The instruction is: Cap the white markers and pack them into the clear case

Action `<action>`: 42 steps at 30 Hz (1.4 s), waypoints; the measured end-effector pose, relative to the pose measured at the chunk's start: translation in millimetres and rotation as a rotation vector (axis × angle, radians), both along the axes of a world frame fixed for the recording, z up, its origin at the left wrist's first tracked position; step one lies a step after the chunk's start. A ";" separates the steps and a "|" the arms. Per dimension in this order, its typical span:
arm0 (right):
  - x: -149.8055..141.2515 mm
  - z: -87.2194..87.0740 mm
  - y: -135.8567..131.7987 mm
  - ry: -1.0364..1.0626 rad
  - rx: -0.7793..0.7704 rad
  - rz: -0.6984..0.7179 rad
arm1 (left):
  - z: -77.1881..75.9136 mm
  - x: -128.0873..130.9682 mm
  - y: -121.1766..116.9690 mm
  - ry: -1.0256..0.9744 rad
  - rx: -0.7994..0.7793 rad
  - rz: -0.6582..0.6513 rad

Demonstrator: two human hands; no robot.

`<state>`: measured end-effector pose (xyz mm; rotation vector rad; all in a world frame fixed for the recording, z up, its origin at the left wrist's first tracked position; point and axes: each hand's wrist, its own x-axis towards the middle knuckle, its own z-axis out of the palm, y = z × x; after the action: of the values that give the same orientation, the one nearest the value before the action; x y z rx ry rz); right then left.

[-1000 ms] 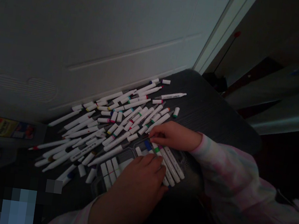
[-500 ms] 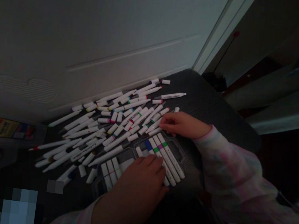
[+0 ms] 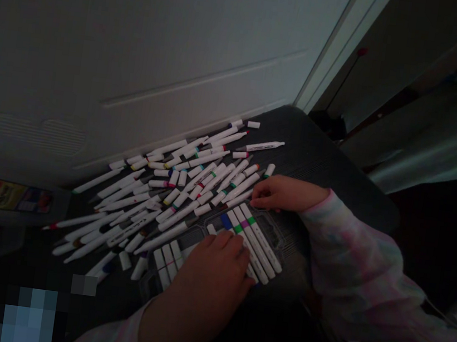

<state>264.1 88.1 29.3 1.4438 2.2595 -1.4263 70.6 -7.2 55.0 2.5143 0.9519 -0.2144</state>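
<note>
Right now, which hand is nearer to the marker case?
Left. The left hand lies over the case; the right hand is just past its far edge.

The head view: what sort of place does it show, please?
Probably a room in a home, though the dimness hides much: a white moulded panel stands behind a dark tabletop, where white markers lie scattered.

Looks like a home: white moulded panel (image 3: 195, 37), pale hanging cloth (image 3: 454, 147).
</note>
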 end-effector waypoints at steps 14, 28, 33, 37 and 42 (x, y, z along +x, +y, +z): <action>-0.4 0.1 -0.1 0.002 0.001 0.002 | 4.0 -6.0 3.5 0.117 0.005 0.024; -1.4 -0.2 0.7 -0.015 0.001 0.014 | 6.1 -3.1 4.4 0.195 0.002 0.027; -1.3 -0.3 0.7 -0.014 0.010 0.017 | 5.0 -4.5 4.8 0.186 -0.009 0.041; -1.3 -0.2 0.6 -0.019 0.010 0.025 | 4.9 -5.5 4.4 0.181 -0.002 0.038; -0.6 -1.1 0.7 -0.001 0.002 0.023 | 5.1 -4.9 4.8 0.215 0.002 0.050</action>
<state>263.5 88.8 28.1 1.4149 2.2696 -1.4165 65.7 -2.4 60.1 2.5024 1.0958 -0.4759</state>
